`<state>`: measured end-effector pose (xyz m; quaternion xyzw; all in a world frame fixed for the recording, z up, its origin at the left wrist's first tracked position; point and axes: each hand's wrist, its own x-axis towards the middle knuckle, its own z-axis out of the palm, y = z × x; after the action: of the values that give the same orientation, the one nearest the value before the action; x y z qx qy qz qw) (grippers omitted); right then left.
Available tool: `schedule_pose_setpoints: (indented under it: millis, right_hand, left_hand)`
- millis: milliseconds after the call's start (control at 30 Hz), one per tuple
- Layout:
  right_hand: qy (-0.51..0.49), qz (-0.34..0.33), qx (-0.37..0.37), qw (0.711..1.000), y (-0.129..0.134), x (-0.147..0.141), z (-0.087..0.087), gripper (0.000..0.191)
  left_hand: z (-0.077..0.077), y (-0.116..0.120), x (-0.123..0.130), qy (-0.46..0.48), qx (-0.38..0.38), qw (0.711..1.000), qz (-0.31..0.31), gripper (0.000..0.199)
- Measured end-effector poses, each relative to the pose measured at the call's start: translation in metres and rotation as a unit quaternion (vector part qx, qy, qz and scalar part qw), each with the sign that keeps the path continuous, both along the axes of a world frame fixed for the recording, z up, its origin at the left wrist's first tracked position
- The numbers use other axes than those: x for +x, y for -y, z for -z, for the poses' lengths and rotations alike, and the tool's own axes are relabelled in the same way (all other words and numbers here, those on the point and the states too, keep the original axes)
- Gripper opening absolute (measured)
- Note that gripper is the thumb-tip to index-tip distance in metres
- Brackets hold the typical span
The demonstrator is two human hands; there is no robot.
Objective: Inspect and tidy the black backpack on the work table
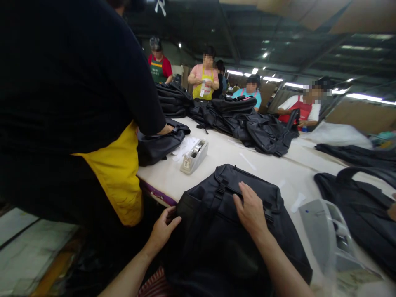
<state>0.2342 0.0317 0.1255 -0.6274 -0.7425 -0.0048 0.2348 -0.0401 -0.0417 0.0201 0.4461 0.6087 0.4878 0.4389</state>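
Note:
A black backpack (pixel 229 222) lies in front of me at the table's near edge, its lower part running out of the picture. My left hand (pixel 163 229) curls around the bag's left edge. My right hand (pixel 250 210) sits on top of the bag, its fingers over a zippered seam near the top handle. Webbing straps run down the bag's front. My forearms come in from the bottom of the view.
A white-topped table (pixel 161 177) holds a tape dispenser (pixel 194 156) and a heap of black bags (pixel 244 123). A co-worker in black and a yellow apron (pixel 77 103) stands close on my left. A grey machine (pixel 324 235) stands at right. Several people work across the table.

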Motion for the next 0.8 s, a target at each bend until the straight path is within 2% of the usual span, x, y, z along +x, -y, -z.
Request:
schedule_pose_setpoints:
  millis: [67,133,233,333,433,500,567,667,733,800]
  right_hand:
    - [0.066,-0.009,-0.045,0.997,-0.002,-0.009,0.014,0.046]
    - [0.103,-0.005,-0.095,0.99,-0.004,-0.013,0.018,0.044]
    - [0.111,0.017,-0.102,0.988,-0.014,-0.018,0.002,0.043]
    - [0.118,0.054,-0.113,0.985,-0.037,-0.032,-0.032,0.05]
    - [0.174,0.089,-0.204,0.959,-0.073,-0.052,-0.062,0.064]
    - [0.214,0.092,-0.25,0.94,-0.099,-0.069,-0.075,0.074]
    - [0.243,0.076,-0.278,0.926,-0.122,-0.087,-0.084,0.079]
    - [0.298,0.035,-0.315,0.9,-0.142,-0.116,-0.094,0.076]
    - [0.335,0.004,-0.321,0.886,-0.144,-0.134,-0.096,0.069]
    - [0.37,-0.014,-0.32,0.872,-0.138,-0.147,-0.097,0.061]
  left_hand:
    - [0.008,0.003,-0.001,0.035,-0.014,0.998,0.054,0.049]
    - [0.016,0.005,-0.004,0.074,-0.025,0.993,0.094,0.048]
    - [0.017,0.007,-0.009,0.14,-0.036,0.979,0.142,0.049]
    - [-0.007,0.013,-0.013,0.146,0.01,0.974,0.173,0.054]
    - [-0.046,0.024,-0.015,0.094,0.044,0.976,0.193,0.049]
    - [-0.069,0.033,-0.015,0.046,0.06,0.974,0.215,0.044]
    - [-0.084,0.041,-0.014,-0.012,0.105,0.968,0.226,0.042]
    - [-0.099,0.047,-0.012,-0.1,0.157,0.959,0.214,0.04]
    - [-0.107,0.046,-0.009,-0.153,0.167,0.95,0.216,0.04]
    - [-0.117,0.043,-0.004,-0.19,0.184,0.932,0.247,0.04]
